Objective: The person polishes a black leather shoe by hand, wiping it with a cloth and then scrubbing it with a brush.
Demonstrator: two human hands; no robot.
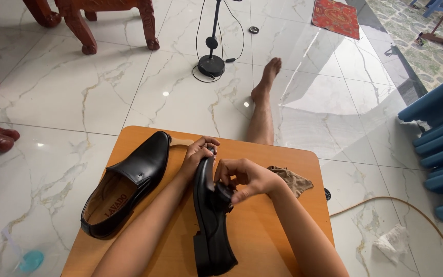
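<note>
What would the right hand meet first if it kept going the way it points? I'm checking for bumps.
The right hand points left across the held shoe; beyond it, likely the left forearm, though depth is unclear.

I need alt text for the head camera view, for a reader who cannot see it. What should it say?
Two bare hands hold a black leather shoe on its side over a small wooden table: the left hand grips its toe, the right hand presses a small dark object against it. A second black shoe and a brown cloth lie on the table.
</note>
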